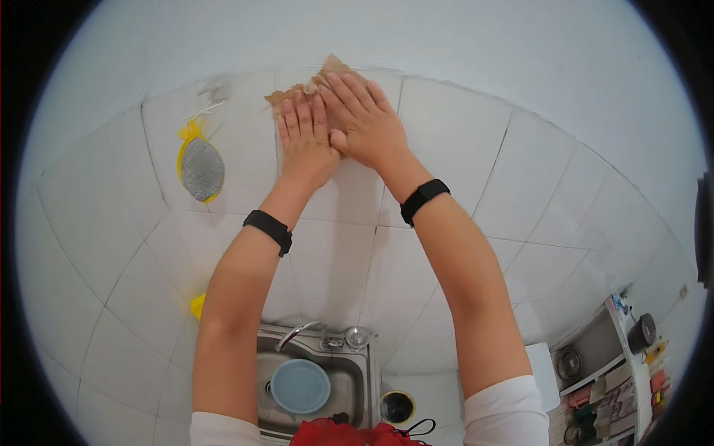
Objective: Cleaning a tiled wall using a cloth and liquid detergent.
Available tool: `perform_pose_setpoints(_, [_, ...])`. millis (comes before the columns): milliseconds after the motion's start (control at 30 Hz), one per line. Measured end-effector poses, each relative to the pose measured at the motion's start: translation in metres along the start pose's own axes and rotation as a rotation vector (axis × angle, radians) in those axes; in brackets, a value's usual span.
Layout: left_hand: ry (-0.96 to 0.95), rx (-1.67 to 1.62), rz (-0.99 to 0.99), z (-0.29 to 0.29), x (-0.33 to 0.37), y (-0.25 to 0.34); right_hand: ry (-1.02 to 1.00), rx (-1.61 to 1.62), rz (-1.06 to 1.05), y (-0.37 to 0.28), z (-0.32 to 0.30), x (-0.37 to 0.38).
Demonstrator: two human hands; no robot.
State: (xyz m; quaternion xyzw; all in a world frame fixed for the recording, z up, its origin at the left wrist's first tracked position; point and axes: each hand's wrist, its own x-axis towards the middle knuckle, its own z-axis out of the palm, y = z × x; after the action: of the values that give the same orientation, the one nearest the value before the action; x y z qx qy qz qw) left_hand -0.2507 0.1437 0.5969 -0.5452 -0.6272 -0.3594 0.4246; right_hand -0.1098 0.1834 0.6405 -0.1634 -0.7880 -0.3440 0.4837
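Note:
My left hand and my right hand lie flat against the white tiled wall, high up near the top row of tiles. Their fingers are stretched out, and the two hands meet at the thumbs. Under them is a brown, ragged-edged sheet, crumpled in places; whether it is paper or cloth I cannot tell. Its edges stick out above the fingers, while the hands cover the rest. Each wrist wears a black band.
Left of my hands hangs a silver-grey oval scrubbing pad with yellow edging. Below are a steel sink, a curved faucet and a light blue basin. A dark-centred round container stands beside the sink. Loaded shelves are at lower right.

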Motion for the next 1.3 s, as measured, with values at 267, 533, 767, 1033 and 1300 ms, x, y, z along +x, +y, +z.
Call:
perform_pose_setpoints(267, [0.132, -0.124, 0.232, 0.009, 0.019, 0.087, 0.091, -0.082, 0.146, 0.065, -0.027, -0.053])
perform_pose_setpoints(533, [0.038, -0.111, 0.325, 0.015, 0.026, 0.148, 0.174, -0.097, 0.233, 0.109, -0.041, -0.096])
perform_pose_setpoints(767, [0.041, -0.135, 0.445, 0.03, 0.021, 0.2, 0.112, -0.143, 0.425, 0.134, -0.05, -0.144])
perform_pose_setpoints(1033, [-0.002, -0.082, 0.522, 0.047, -0.042, 0.211, 0.202, -0.112, 0.616, 0.1, -0.015, -0.223])
perform_pose_setpoints(1300, [-0.004, -0.045, 0.554, 0.081, -0.144, 0.156, 0.149, -0.144, 0.574, 0.009, 0.051, -0.306])
